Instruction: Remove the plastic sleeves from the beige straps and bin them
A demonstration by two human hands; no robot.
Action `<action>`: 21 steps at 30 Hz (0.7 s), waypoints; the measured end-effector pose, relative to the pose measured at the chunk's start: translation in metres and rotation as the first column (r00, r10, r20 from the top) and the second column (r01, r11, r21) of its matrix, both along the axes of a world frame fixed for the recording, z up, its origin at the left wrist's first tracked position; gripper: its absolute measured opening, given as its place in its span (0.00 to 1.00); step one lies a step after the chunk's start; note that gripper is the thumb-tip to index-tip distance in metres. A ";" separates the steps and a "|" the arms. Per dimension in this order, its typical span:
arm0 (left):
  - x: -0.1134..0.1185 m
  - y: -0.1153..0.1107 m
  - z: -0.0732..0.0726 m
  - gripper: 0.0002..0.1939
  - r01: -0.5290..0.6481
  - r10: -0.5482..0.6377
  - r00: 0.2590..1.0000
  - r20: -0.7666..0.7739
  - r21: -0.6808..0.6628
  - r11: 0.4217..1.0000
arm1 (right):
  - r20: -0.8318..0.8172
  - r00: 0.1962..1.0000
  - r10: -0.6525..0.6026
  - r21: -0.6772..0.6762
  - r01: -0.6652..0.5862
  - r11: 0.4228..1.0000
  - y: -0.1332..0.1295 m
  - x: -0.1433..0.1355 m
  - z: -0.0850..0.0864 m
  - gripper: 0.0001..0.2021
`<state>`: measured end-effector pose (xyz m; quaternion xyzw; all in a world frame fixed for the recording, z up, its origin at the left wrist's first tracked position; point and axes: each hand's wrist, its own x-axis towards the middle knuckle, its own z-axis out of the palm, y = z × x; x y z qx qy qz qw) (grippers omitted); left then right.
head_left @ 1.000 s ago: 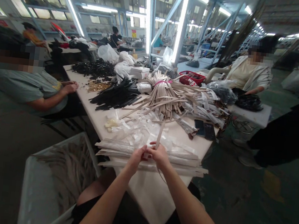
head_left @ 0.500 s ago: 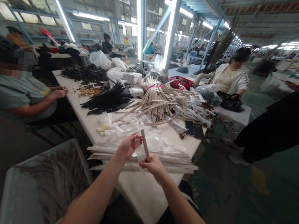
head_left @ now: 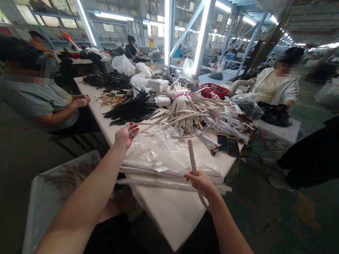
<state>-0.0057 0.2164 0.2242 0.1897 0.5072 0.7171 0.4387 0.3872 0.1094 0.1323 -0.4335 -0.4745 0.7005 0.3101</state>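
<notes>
1. the pale surface (head_left: 174, 221) is partly covered by crumpled clear film (head_left: 151, 147).
2. flat pale strips (head_left: 163, 182) are laid across its near end.
3. black strips (head_left: 131, 108) are heaped beside gold-coloured bits (head_left: 113, 100).
4. a beige bundle (head_left: 184, 108) is spread nearby.

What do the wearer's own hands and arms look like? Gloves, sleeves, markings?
Both the left hand and right hand are bare: no gloves. The forearms are uncovered as far as the view shows, with no sleeve, watch, bracelet, cable or marking visible. Black clothing shows below, between the arms. Fingers are too small and blurred to rule out a thin ring.
</notes>
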 end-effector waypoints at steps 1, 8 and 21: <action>-0.010 0.000 0.001 0.12 -0.019 0.018 0.999 -0.033 -0.030 0.999 | 0.002 1.000 -0.012 -0.002 0.012 1.000 0.000 0.006 -0.002 0.19; -0.038 -0.012 0.010 0.07 -0.166 0.097 0.950 -0.297 -0.216 0.962 | 0.160 0.980 -0.121 0.010 0.121 0.993 -0.001 0.014 -0.029 0.19; 0.211 -0.186 -0.153 0.15 0.533 -0.566 0.819 -0.092 -0.240 0.811 | 0.166 0.975 -0.151 -0.048 0.161 0.986 -0.014 -0.037 -0.061 0.19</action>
